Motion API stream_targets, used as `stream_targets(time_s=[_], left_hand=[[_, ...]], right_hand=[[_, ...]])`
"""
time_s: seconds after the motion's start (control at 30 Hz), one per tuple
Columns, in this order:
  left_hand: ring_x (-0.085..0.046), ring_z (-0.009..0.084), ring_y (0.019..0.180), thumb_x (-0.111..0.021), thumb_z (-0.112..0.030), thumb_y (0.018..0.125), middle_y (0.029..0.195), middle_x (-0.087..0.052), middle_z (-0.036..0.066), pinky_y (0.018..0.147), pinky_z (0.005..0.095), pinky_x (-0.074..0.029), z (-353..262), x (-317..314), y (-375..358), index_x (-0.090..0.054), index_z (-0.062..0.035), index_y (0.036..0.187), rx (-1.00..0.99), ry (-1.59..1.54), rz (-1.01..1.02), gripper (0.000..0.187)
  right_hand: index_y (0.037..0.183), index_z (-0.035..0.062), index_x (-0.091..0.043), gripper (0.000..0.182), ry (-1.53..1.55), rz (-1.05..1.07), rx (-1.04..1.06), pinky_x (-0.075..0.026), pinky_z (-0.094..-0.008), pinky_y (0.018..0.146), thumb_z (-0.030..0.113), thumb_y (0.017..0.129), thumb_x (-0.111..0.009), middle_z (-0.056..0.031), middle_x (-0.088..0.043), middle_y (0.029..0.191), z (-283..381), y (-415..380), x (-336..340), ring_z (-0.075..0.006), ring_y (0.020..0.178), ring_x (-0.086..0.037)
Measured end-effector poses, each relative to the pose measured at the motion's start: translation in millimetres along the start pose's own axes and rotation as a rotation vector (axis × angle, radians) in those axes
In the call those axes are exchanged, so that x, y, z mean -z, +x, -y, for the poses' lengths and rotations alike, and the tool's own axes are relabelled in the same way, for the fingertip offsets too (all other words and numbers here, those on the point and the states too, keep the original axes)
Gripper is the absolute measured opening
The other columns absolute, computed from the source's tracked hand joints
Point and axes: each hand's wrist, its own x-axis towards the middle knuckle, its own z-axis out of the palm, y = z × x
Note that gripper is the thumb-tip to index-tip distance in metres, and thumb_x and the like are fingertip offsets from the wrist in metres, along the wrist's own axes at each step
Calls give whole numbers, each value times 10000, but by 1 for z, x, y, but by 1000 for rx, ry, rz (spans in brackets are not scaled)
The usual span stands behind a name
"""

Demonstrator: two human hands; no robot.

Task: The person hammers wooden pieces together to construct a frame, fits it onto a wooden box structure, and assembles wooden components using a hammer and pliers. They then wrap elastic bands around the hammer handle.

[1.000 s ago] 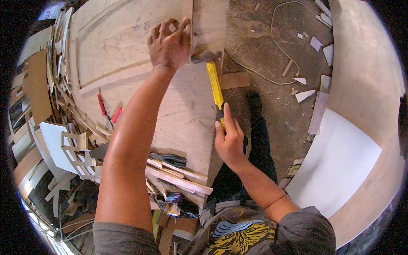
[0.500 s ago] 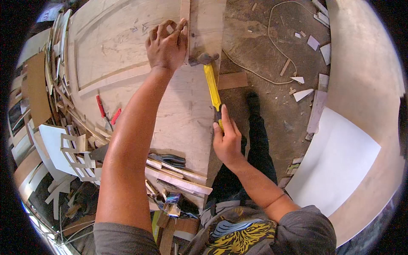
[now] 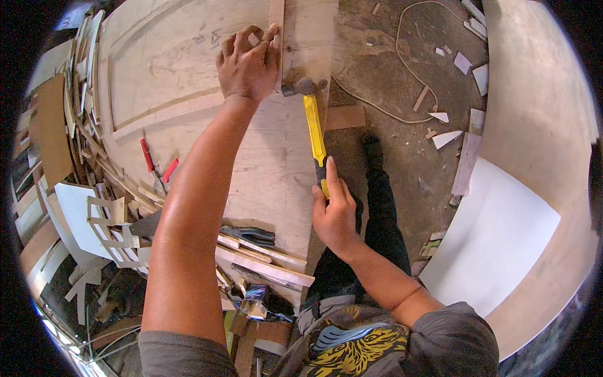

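My right hand (image 3: 336,217) is closed round the grip of a hammer (image 3: 315,129) with a yellow and black handle. Its metal head is over the panel's right edge, close to the lower end of a narrow wooden strip (image 3: 276,14). Against that strip rests my left hand (image 3: 248,66), fingers curled and thumb side along the wood; whether a small nail is between the fingertips I cannot make out. Beneath both lies a large plywood panel (image 3: 264,163) with thin strips (image 3: 169,113) forming a frame on it.
Red-handled pliers (image 3: 151,157) and dark pliers (image 3: 250,235) lie on the panel. Several loose strips (image 3: 267,264) are by its near edge. Offcuts (image 3: 81,119) crowd the left. A cord (image 3: 397,47) and scraps lie on the floor; a white sheet (image 3: 493,232) is at right.
The hammer's handle has swung slightly more upright, and my right hand has shifted a little left and down. My left hand stays at the strip.
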Motion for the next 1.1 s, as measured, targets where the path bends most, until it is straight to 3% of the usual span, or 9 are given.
stream_targets(time_s=[0.2,0.27,0.37,0.53,0.7,0.83,0.93,1.0,1.1], left_hand=[[-501,291,1278,-587,-404,989,1306,-602,-37,1070,470,-391,2,-1,0,-705,-355,1296,8,-21,25,332],[-494,294,1287,-584,-404,990,1309,-601,-38,1078,467,-383,-1,3,1,-701,-360,1302,23,-19,30,335],[-487,295,1298,-582,-395,992,1315,-599,-37,1083,462,-379,0,2,-1,-699,-371,1302,11,5,16,333],[-491,297,1290,-574,-391,998,1323,-594,-27,1090,466,-373,2,-1,0,-698,-363,1307,-1,-2,40,334],[-487,293,1286,-570,-394,1001,1331,-588,-24,1096,466,-362,4,-2,0,-703,-355,1306,-2,-34,44,335],[-477,288,1295,-569,-392,1001,1334,-585,-26,1100,463,-356,4,0,-1,-713,-356,1294,3,-35,47,328],[-476,286,1296,-576,-383,997,1332,-585,-26,1100,460,-354,5,-2,0,-715,-356,1290,2,-45,31,326],[-479,285,1292,-584,-374,991,1326,-587,-28,1096,458,-356,4,-2,1,-715,-357,1289,-2,-38,19,326],[-490,281,1278,-597,-362,981,1315,-593,-33,1083,457,-366,5,0,0,-716,-355,1286,-17,-26,15,327]], right_hand=[[1566,46,-356,729,367,64,35,-516,-424,987,142,924,-686,-312,-600,1337,-4,13,0,-438,1161,-654],[1571,39,-344,732,352,75,-136,-500,-429,1011,137,928,-680,-311,-589,1357,6,3,-7,-434,1179,-644],[1593,-38,-252,693,203,-5,-6,-529,-291,764,113,1013,-600,-159,-676,1111,4,-8,-26,-149,848,-633],[1587,-49,-248,696,257,-37,-7,-511,-350,922,245,1052,-582,-311,-606,1316,4,-11,-46,-285,1091,-662],[1587,-47,-251,684,136,-113,126,-505,-323,943,203,1047,-588,-288,-618,1315,3,-6,-50,-231,1101,-644],[1583,-53,-249,696,297,4,-91,-514,-349,955,187,1034,-603,-327,-564,1393,14,-7,-35,-291,1182,-649],[1575,-71,-244,699,172,-98,144,-509,-369,978,187,1030,-600,-361,-516,1428,8,-5,-46,-351,1247,-625],[1566,-87,-243,696,356,-40,-39,-480,-376,1025,185,1031,-595,-374,-468,1463,16,-6,-38,-374,1318,-566],[1562,-102,-236,704,213,-62,51,-456,-357,1052,163,1025,-605,-359,-494,1451,18,-5,-43,-320,1322,-559]])
